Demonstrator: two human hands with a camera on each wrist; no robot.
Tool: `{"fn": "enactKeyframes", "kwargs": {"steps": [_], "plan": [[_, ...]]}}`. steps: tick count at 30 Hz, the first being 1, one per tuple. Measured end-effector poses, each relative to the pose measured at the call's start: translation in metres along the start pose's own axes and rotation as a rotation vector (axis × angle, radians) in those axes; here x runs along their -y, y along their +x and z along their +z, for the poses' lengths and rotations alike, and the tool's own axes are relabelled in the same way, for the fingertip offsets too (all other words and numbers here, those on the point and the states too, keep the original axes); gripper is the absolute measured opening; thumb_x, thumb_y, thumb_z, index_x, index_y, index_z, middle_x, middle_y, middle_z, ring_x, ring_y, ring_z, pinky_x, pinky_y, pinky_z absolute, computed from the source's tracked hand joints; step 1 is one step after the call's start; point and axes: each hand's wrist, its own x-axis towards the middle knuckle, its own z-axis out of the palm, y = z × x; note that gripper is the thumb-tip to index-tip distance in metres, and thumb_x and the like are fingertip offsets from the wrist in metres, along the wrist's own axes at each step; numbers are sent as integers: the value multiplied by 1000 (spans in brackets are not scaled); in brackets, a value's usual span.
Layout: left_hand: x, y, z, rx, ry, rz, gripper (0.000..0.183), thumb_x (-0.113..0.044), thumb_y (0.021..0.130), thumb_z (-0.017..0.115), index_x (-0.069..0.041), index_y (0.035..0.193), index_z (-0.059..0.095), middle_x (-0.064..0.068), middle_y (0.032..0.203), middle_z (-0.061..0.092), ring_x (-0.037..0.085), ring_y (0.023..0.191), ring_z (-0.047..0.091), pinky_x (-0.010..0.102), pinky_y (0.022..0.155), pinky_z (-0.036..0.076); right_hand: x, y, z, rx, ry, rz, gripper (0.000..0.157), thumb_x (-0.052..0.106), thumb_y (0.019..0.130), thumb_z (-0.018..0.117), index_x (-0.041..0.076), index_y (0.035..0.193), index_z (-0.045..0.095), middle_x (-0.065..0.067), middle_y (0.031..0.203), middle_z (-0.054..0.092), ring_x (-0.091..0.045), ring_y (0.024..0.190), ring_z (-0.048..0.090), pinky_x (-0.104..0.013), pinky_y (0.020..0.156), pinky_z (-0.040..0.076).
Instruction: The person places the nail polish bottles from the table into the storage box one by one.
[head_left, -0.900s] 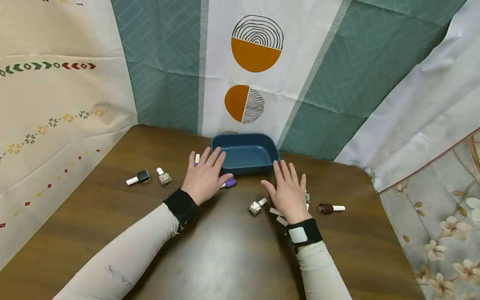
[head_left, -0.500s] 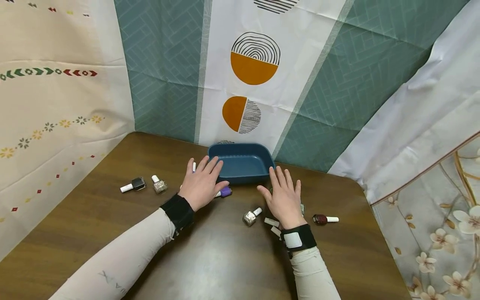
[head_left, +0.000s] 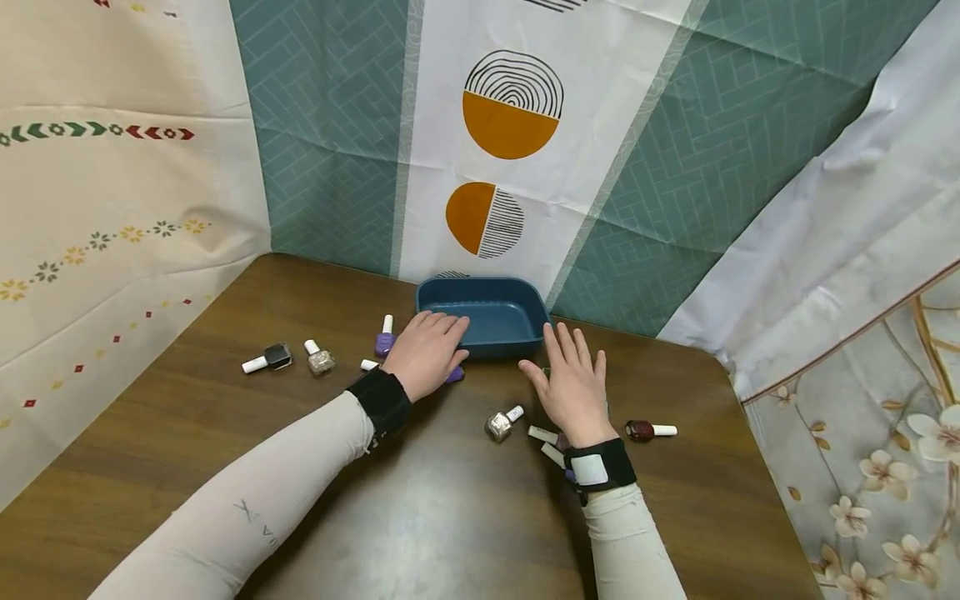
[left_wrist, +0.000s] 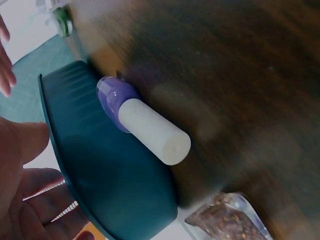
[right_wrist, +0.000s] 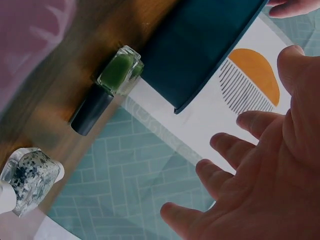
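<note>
While left hand hovers, purple bottle lies below, beside tray

The tray looks smooth plastic, the green bottle glass, the table glossy wood.

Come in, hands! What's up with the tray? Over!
Left hand over blue tray's left end, right hand open near its right corner. Tray upright on table. Purple bottle close in front.

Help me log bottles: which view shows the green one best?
Right wrist: the green bottle, black cap included, shows whole. The head view gives a green sliver beside the right hand; the left wrist view, a small patch near its top.
</note>
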Motion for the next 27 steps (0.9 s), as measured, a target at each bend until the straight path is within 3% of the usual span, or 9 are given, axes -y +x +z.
{"fn": "enactKeyframes", "kwargs": {"steps": [4, 11, 17, 21, 27], "plan": [[1, 7, 7, -9, -20, 13, 41, -31, 93, 55, -8, 126, 55, 9, 116, 64, 26, 112, 58, 42, 103, 39, -1, 1, -3, 4, -2, 4, 74, 64, 90, 38, 24, 150, 20, -6, 156, 22, -29, 146, 11, -66, 110, 7], [5, 13, 11, 21, -20, 14, 11, -21, 92, 58, -11, 96, 62, 3, 86, 62, 22, 85, 58, 39, 89, 45, 0, 6, -5, 9, 3, 0, 73, 64, 89, 39, 24, 149, 23, -4, 156, 22, -27, 146, 12, -65, 110, 8], [6, 8, 13, 87, -10, 33, 24, -18, 82, 69, -12, 105, 64, 3, 93, 64, 23, 88, 56, 40, 93, 43, 3, 2, -3, 15, 9, -2, 73, 63, 89, 41, 23, 149, 25, -4, 155, 26, -26, 145, 16, -63, 111, 10], [7, 6, 13, 113, -14, 50, 24, -11, 86, 64, -13, 109, 64, 3, 99, 65, 23, 94, 57, 39, 96, 42, 3, 0, 0, 18, 9, -6, 72, 62, 90, 41, 23, 149, 25, -4, 152, 31, -26, 144, 20, -62, 112, 10], [10, 10, 13, 132, -6, 93, 36, -8, 79, 71, -14, 114, 63, 2, 106, 65, 22, 100, 57, 39, 100, 41, 2, 3, 2, 17, 1, -39, 70, 61, 90, 43, 22, 147, 29, -3, 149, 39, -25, 142, 26, -60, 112, 12]]}}
